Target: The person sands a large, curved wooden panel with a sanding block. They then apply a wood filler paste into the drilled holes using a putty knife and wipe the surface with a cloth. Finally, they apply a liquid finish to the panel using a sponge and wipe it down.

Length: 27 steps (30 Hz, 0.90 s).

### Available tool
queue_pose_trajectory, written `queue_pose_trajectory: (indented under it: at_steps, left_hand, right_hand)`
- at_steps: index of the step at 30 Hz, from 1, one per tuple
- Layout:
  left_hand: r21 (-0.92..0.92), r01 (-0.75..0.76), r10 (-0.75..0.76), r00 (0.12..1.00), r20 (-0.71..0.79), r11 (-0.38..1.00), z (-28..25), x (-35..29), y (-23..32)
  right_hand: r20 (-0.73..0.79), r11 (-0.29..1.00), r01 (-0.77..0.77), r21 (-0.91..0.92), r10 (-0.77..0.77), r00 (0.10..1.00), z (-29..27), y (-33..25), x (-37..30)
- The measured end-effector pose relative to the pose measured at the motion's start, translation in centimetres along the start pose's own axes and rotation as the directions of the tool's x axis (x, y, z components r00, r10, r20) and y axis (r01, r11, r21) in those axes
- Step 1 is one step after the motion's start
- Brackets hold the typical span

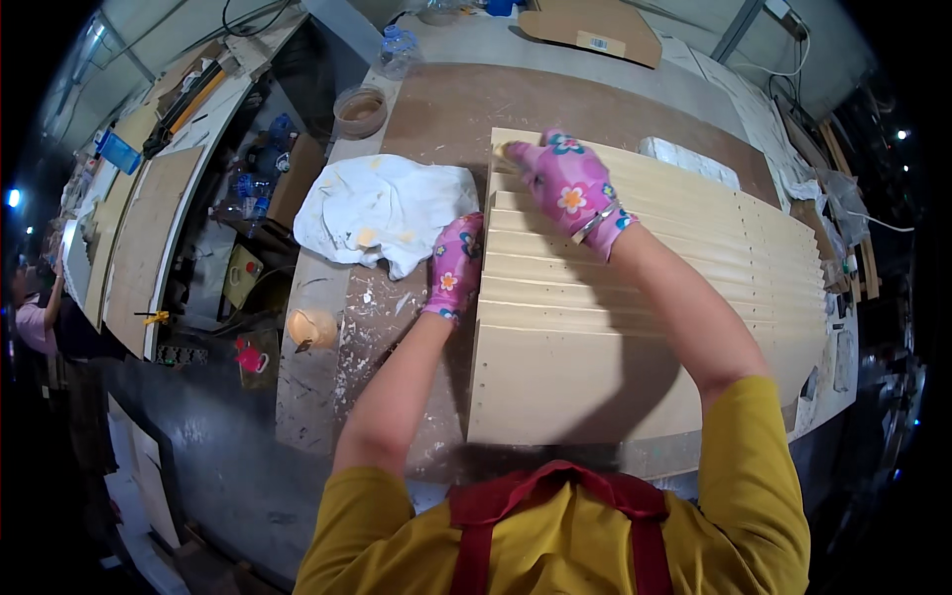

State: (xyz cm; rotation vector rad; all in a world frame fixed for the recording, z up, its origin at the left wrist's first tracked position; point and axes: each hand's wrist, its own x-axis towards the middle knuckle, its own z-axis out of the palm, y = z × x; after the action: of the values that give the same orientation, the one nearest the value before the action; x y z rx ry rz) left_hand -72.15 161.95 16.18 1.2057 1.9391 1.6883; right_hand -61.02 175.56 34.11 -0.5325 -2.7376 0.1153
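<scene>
Pale wooden boards (585,387) lie stacked in overlapping steps on the worktable, with small dark holes along their edges. My left hand (455,268), in a pink flowered glove, is closed against the left side of the stack; its fingertips are partly hidden. Over the far left corner of the boards reaches my right hand (572,183), gloved alike and with a band at the wrist. Its fingers are pressed together, and the tip looks yellowish; whether something small is pinched there I cannot make out. A white cloth with yellowish stains (372,210) lies beside my left hand.
An open tub of peach-coloured paste (311,327) stands left of my left forearm. Farther off are a round brown-tinted container (360,111), a clear plastic bottle (399,52) and a cardboard box (593,35). A white wrapped packet (689,162) lies behind the boards. A side bench (149,233) runs along the left.
</scene>
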Motion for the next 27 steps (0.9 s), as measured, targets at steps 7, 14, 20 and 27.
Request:
queue_pose_trajectory:
  at_steps: [7, 14, 20, 27]
  left_hand:
    - [-0.045, 0.056, -0.056, 0.998, 0.014, 0.997, -0.4, 0.1, 0.7]
    - [-0.255, 0.139, -0.13, 0.99, 0.05, 0.957, 0.3, 0.2, -1.3]
    - [-0.636, 0.43, -0.391, 0.896, 0.212, 0.641, -0.1, 1.1, -7.5]
    - [-0.735, 0.467, -0.414, 0.868, 0.274, 0.492, -0.2, 1.3, -8.2]
  right_hand:
    - [-0.05, 0.997, -0.066, 0.03, 0.068, 0.996, 0.4, -0.2, -1.9]
    - [-0.037, 0.879, -0.438, 0.19, 0.452, 0.891, -5.6, 13.8, -11.8]
    - [-0.026, 0.958, -0.27, 0.092, 0.273, 0.962, -1.5, 8.6, -8.7]
    - [-0.044, 0.726, -0.567, 0.389, 0.629, 0.776, -5.9, 19.2, -16.1]
